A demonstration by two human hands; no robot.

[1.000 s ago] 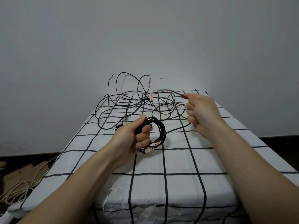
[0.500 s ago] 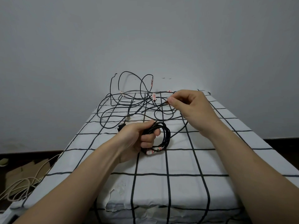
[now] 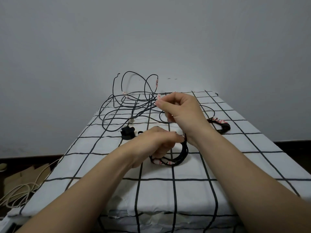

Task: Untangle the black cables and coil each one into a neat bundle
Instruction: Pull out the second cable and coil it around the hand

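Near the middle of the white, black-gridded cloth, our left hand curls round a coil of thin black cable. At 1 o'clock from it, our right hand pinches a loose black strand from the tangle of black cables at 12 o'clock.

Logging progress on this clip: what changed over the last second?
The right hand, pinching the loose cable, swung left and back toward the left hand, carrying it toward the coil. The left hand kept gripping the coil; the tangle stayed at the far end.
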